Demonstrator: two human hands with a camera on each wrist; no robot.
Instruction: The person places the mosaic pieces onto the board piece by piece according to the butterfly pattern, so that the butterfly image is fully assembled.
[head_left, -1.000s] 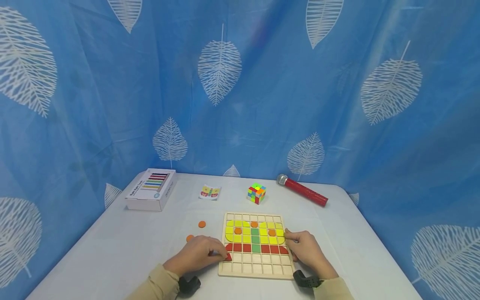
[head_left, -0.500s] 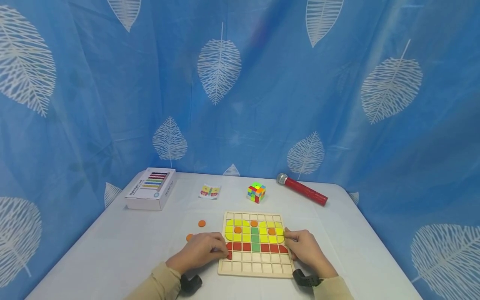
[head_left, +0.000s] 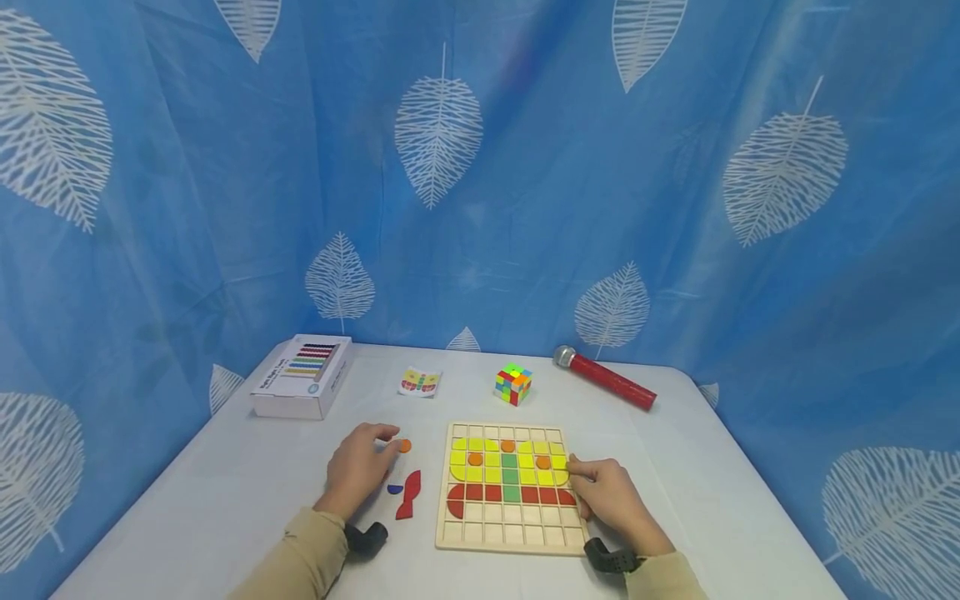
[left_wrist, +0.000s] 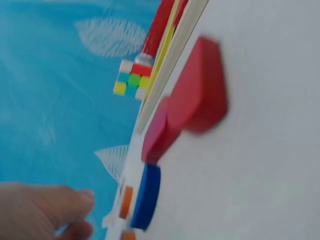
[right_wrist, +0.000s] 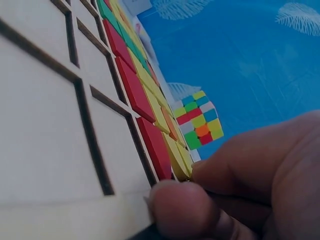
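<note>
My left hand (head_left: 358, 467) hovers over the table with thumb and forefinger spread, right beside an orange disc (head_left: 405, 446); nothing is held. In the left wrist view, a second orange disc (left_wrist: 128, 235) shows at the bottom edge; the hand hides it in the head view. My right hand (head_left: 609, 493) pinches the right rim of the wooden grid board (head_left: 498, 533). Yellow, green, orange and red pieces fill part of its cells, including a rounded red piece (head_left: 455, 508) at the left edge. Two red pieces (head_left: 412, 484) and a blue piece (head_left: 395, 490) lie between left hand and board.
Behind the board stand a puzzle cube (head_left: 513, 385) and a picture card (head_left: 420, 382) with a butterfly-like pattern. A white box (head_left: 302, 379) is at the back left, a red microphone (head_left: 611, 383) at the back right. Blue curtains surround the white table (head_left: 225, 508).
My left hand has let go of the red piece at the board's left edge and moved left and away from me, toward the orange disc. The right hand stays on the rim.
</note>
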